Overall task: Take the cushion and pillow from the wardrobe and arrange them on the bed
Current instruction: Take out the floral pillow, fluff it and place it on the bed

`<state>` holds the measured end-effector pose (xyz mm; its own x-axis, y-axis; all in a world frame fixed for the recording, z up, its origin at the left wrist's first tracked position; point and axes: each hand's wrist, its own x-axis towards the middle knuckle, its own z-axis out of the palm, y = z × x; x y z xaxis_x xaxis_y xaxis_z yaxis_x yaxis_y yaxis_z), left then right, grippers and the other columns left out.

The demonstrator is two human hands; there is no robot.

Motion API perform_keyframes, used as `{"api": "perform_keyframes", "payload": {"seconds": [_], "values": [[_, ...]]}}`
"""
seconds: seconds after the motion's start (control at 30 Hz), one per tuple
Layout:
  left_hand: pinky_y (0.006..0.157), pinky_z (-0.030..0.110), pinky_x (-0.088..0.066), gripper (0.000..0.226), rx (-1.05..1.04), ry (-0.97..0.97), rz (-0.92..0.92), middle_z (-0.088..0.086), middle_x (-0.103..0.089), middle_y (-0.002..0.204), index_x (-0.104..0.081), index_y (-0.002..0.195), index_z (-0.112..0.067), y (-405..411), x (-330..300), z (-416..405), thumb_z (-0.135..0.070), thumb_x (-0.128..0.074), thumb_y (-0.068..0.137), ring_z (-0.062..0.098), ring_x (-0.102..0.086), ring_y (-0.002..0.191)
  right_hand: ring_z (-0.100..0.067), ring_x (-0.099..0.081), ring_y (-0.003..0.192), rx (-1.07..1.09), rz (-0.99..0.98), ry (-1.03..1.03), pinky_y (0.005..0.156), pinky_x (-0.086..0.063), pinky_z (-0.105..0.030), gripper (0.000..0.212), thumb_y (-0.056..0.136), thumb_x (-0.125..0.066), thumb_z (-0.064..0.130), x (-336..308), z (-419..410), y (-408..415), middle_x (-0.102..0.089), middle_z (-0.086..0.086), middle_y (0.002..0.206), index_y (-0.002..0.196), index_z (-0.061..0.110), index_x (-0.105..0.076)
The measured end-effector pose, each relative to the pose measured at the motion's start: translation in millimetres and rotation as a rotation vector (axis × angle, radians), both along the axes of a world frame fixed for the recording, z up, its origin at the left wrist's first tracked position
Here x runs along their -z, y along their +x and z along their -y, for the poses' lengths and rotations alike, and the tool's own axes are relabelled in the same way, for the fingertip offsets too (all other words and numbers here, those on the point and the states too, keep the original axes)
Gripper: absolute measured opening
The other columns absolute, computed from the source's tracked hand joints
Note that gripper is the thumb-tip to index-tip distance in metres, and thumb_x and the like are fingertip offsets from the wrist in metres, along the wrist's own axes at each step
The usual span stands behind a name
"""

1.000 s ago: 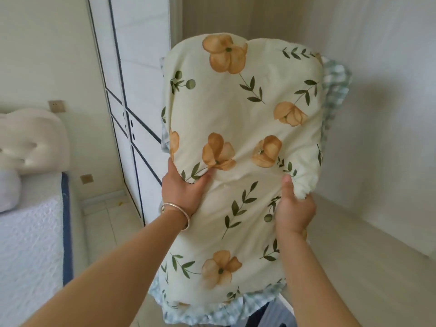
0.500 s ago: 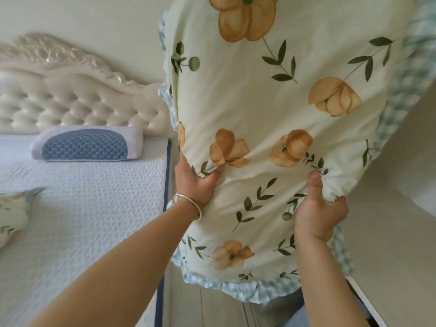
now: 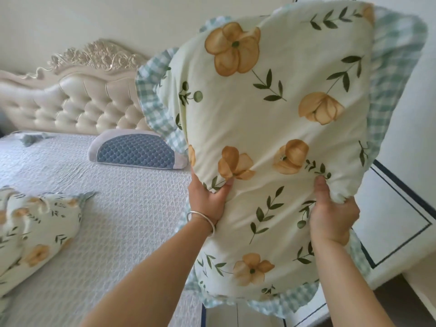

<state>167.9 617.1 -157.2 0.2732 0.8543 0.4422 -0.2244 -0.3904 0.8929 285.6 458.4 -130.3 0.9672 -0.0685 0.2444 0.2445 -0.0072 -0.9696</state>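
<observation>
White quilted bed (image 3: 122, 208) now fills the view where the wardrobe stood a second ago. Both hands, left hand (image 3: 208, 199) and right hand (image 3: 330, 215), grip the pillow (image 3: 271, 128) aloft beside the bed's right edge, ready for placing.

1. we're in a home bedroom: a bed (image 3: 106, 208) under a quilted white cover.
2. behind the bed, a tufted cream headboard (image 3: 77, 107).
3. right of the bed, white wardrobe (image 3: 401, 185) panels.

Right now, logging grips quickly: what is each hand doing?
Left hand: closed, gripping the floral pillow.
Right hand: closed on the same pillow.
</observation>
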Motion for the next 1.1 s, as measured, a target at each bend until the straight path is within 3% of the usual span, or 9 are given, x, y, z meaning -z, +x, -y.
{"api": "perform_keyframes", "payload": {"seconds": [0.33, 0.67, 0.83, 0.97, 1.1], "values": [[0.067, -0.001, -0.041, 0.088, -0.118, -0.093, -0.109, -0.026, -0.058, 0.095, -0.045, 0.128, -0.015, 68.2, 31.0, -107.7, -0.061, -0.063, 0.056, -0.021, -0.055, 0.082, -0.025, -0.060, 0.102, -0.159, -0.072, -0.094, 0.087, -0.043, -0.033, 0.042, 0.079, -0.065, 0.047, 32.6, -130.7, 96.2, -0.067, -0.003, 0.108, 0.106, 0.016, -0.064], [0.064, -0.006, -0.034, 0.078, -0.350, -0.120, -0.106, -0.033, -0.049, 0.094, -0.041, 0.122, -0.025, 211.5, 11.9, -270.6, -0.063, -0.059, 0.056, -0.030, -0.047, 0.079, -0.021, -0.060, 0.093, -0.411, -0.018, -0.145, 0.086, -0.047, -0.035, 0.039, 0.077, -0.065, 0.053, 16.7, -339.1, 272.5, -0.066, 0.001, 0.096, 0.095, 0.019, -0.063], [0.068, 0.008, -0.038, 0.080, -0.451, -0.225, -0.099, -0.027, -0.053, 0.094, -0.041, 0.120, -0.025, 254.1, 15.0, -357.0, -0.068, -0.058, 0.054, -0.015, -0.050, 0.084, -0.017, -0.056, 0.085, -0.531, 0.006, -0.213, 0.083, -0.045, -0.032, 0.033, 0.076, -0.065, 0.054, 11.6, -446.4, 324.1, -0.059, 0.008, 0.084, 0.085, 0.023, -0.057], [0.078, 0.024, -0.042, 0.079, -0.549, -0.311, -0.082, -0.015, -0.057, 0.099, -0.042, 0.120, -0.023, 267.2, 29.9, -428.1, -0.067, -0.061, 0.056, 0.006, -0.056, 0.091, -0.024, -0.061, 0.089, -0.616, 0.070, -0.295, 0.085, -0.048, -0.039, 0.042, 0.073, -0.063, 0.059, 21.0, -538.9, 342.7, -0.063, 0.003, 0.087, 0.088, 0.020, -0.060], [0.078, 0.029, -0.041, 0.068, -0.630, -0.407, -0.064, -0.013, -0.055, 0.096, -0.041, 0.115, -0.025, 273.5, 49.3, -501.8, -0.062, -0.063, 0.062, 0.015, -0.055, 0.093, -0.029, -0.061, 0.097, -0.708, 0.113, -0.395, 0.087, -0.048, -0.042, 0.051, 0.071, -0.060, 0.065, 30.3, -631.9, 350.9, -0.068, -0.003, 0.099, 0.097, 0.021, -0.062]]}}
